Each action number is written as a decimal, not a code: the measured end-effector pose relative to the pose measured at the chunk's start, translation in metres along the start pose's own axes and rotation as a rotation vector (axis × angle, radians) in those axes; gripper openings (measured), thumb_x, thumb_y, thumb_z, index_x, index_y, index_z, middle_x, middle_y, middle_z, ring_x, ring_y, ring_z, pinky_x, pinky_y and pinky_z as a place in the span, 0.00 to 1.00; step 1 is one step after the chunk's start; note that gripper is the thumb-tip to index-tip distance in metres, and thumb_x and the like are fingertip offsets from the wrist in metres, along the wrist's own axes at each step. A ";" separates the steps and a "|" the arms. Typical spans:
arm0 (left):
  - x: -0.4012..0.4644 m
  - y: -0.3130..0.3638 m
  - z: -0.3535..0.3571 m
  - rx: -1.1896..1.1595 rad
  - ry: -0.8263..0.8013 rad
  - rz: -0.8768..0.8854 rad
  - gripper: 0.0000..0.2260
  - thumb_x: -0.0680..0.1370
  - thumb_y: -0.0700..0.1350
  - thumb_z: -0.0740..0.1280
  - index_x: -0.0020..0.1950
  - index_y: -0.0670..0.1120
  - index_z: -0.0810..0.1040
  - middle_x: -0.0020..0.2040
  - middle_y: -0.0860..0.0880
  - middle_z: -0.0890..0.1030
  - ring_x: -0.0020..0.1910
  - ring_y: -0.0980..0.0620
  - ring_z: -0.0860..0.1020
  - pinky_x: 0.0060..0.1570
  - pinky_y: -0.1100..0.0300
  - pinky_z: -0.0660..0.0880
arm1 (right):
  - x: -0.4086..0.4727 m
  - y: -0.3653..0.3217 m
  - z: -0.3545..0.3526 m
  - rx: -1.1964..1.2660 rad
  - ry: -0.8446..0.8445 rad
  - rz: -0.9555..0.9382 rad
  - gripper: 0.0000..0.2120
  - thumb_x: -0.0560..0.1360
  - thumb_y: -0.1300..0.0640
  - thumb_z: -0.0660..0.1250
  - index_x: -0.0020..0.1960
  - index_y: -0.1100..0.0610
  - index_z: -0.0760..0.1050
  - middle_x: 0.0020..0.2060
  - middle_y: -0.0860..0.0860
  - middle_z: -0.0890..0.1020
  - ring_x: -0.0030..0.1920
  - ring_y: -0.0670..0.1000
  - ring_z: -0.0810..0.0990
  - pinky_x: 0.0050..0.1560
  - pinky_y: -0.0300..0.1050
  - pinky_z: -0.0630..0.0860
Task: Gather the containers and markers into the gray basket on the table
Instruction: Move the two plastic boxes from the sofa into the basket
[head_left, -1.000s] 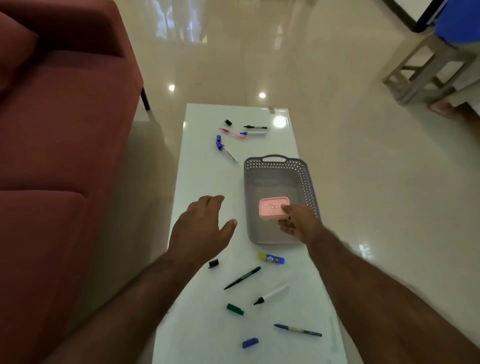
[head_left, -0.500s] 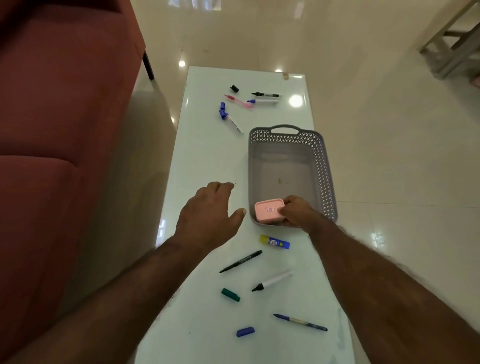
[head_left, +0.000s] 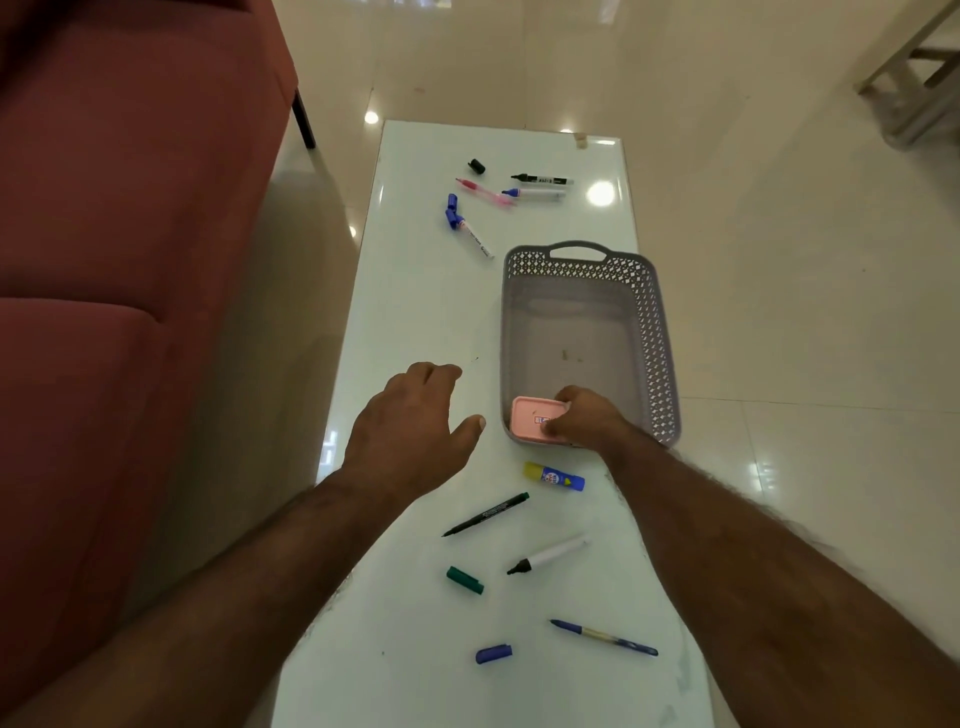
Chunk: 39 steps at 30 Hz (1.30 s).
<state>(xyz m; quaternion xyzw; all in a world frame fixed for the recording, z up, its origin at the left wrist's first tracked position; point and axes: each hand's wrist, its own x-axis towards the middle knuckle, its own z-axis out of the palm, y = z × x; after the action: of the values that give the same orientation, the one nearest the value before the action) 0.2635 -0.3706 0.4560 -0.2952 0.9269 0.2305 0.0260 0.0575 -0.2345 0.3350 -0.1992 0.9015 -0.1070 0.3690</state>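
The gray basket (head_left: 657, 332) stands on the white table (head_left: 415, 312), right of centre. My right hand (head_left: 587, 418) grips a small pink container (head_left: 530, 418) in the basket's near left corner. My left hand (head_left: 410, 431) hovers open over the table just left of the basket, holding nothing. Near me lie a glue stick (head_left: 554, 476), a black pen (head_left: 485, 514), a white marker (head_left: 548, 555), a green cap (head_left: 464, 579), a blue pen (head_left: 605, 637) and a blue cap (head_left: 493, 653). At the far end lie a black marker (head_left: 543, 180), a blue-tipped marker (head_left: 535, 194), a pink pen (head_left: 480, 192) and a blue-capped marker (head_left: 467, 231).
A red sofa (head_left: 104, 260) runs along the table's left side. A black cap (head_left: 476, 166) sits at the far end of the table. Glossy tiled floor lies to the right, with a wooden stool (head_left: 914, 78) at the far right.
My right hand has drawn the pink container from the basket's middle to its near left corner and lower. The view has tilted down. My left hand stays about where it was.
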 end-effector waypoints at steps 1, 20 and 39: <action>-0.001 -0.001 0.000 -0.001 -0.002 0.000 0.27 0.78 0.59 0.62 0.74 0.50 0.64 0.71 0.50 0.70 0.67 0.49 0.70 0.61 0.53 0.72 | 0.000 0.000 0.000 -0.004 0.004 0.001 0.26 0.71 0.53 0.75 0.67 0.57 0.73 0.60 0.56 0.80 0.59 0.56 0.79 0.54 0.43 0.73; -0.059 -0.079 -0.036 -0.008 0.076 -0.189 0.26 0.77 0.59 0.63 0.73 0.50 0.66 0.70 0.51 0.70 0.67 0.49 0.70 0.62 0.52 0.71 | -0.086 -0.134 0.039 0.072 0.197 -0.298 0.16 0.76 0.45 0.67 0.59 0.53 0.79 0.53 0.50 0.84 0.57 0.53 0.80 0.53 0.45 0.74; -0.351 -0.332 -0.113 -0.314 0.295 -0.827 0.43 0.66 0.70 0.49 0.76 0.49 0.64 0.73 0.46 0.70 0.72 0.47 0.67 0.69 0.60 0.60 | -0.262 -0.382 0.211 -0.181 -0.174 -0.754 0.12 0.74 0.44 0.70 0.54 0.48 0.78 0.41 0.45 0.83 0.43 0.47 0.83 0.49 0.48 0.79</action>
<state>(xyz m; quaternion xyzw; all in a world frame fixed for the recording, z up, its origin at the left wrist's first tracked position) 0.7481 -0.4716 0.4848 -0.6699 0.6790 0.2940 -0.0614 0.4839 -0.4726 0.4794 -0.5565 0.7361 -0.1376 0.3599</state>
